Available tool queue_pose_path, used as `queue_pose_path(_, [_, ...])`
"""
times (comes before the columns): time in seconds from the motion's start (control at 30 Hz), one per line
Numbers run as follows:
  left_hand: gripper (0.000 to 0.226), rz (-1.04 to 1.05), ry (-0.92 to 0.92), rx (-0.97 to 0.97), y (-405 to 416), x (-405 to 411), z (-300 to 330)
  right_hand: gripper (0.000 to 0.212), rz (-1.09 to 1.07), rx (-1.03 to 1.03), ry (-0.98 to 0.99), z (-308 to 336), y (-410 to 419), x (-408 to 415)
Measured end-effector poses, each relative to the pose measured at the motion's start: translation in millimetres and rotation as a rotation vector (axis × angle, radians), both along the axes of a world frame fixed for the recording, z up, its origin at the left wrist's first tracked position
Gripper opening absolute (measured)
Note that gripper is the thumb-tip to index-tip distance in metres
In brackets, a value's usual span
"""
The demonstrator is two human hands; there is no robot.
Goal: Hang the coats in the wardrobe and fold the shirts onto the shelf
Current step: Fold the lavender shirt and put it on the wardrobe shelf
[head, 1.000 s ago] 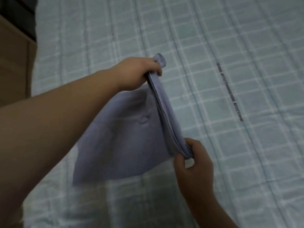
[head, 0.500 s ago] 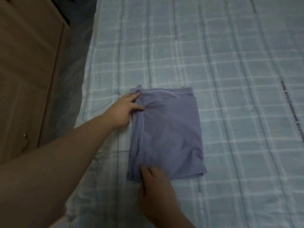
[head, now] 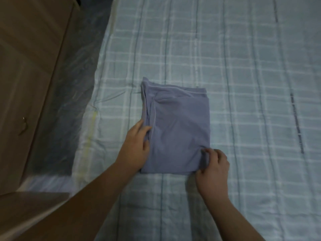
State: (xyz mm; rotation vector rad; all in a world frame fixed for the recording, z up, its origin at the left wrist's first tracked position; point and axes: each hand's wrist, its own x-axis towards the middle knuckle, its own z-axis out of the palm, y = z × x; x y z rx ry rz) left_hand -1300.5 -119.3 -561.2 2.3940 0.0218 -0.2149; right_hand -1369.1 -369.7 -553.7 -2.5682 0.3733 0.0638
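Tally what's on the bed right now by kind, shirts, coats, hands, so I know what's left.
Shirts: 1, the folded purple shirt lying on the checked bedcover
Coats: 0 in view
Hands: 2, the left hand at the shirt's left edge, the right hand pinching its near right corner
Total: 3

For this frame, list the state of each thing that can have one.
shirt: folded into a rectangle, lying flat on the bedspread.
left hand: fingers straight, resting on the shirt's left edge.
right hand: fingers curled, pinching the shirt's near right corner.
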Motion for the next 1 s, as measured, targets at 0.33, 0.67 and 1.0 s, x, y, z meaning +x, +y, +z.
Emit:
queue_pose_path(0.33, [0.044,0.508,0.340,-0.090,-33.9,-67.5,5.4,0.034,-0.042,0.384,0.098,-13.4,-13.8,-16.5])
queue_pose_path(0.67, [0.025,0.583,0.409,-0.285,-40.8,-94.4,33.2,0.020,0.137,0.351,-0.037,1.8,-67.3,-21.5])
queue_pose_path(1.0, [0.023,0.661,0.628,-0.607,-50.8,-220.5,9.3,0.046,0.366,0.171,0.152,-20.8,-111.3,-135.9])
